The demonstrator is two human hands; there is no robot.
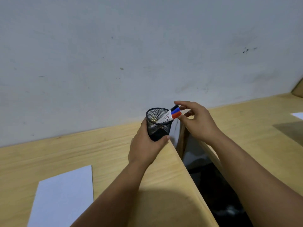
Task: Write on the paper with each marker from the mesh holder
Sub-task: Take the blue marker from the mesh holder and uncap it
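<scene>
A black mesh holder stands near the back right corner of the wooden desk, and my left hand is wrapped around its lower part. Three markers lean out of it to the right: black cap, blue cap, red cap. My right hand hovers just right of the caps with fingers spread, fingertips touching or nearly touching them. A white sheet of paper lies flat at the front left of the desk.
The wooden desk meets a grey wall at the back. A dark gap separates it from a second wooden desk on the right, where a corner of another white sheet shows at the edge.
</scene>
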